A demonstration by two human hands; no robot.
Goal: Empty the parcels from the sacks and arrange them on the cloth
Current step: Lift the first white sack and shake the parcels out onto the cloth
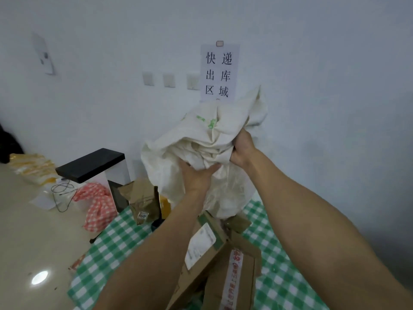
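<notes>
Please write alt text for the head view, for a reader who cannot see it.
The left hand and right hand grip a bunched white sack above a green checked cloth. Cardboard parcels lie on the cloth below; a paper sign hangs on the wall.

The sack (201, 139) hangs over the far part of the spread cloth (116, 242), before the wall. The left hand (196, 175) grips it low and the right hand (242, 148) grips it higher, to the right. Boxes (223, 265) lie piled on the spread cloth, nearer than the sack. A parcel (143, 198) stands at its far left edge. Left of that lies a crumpled cloth (96, 204), beside a stand (89, 164). A sign (220, 72) hangs on the wall behind the sack.
</notes>
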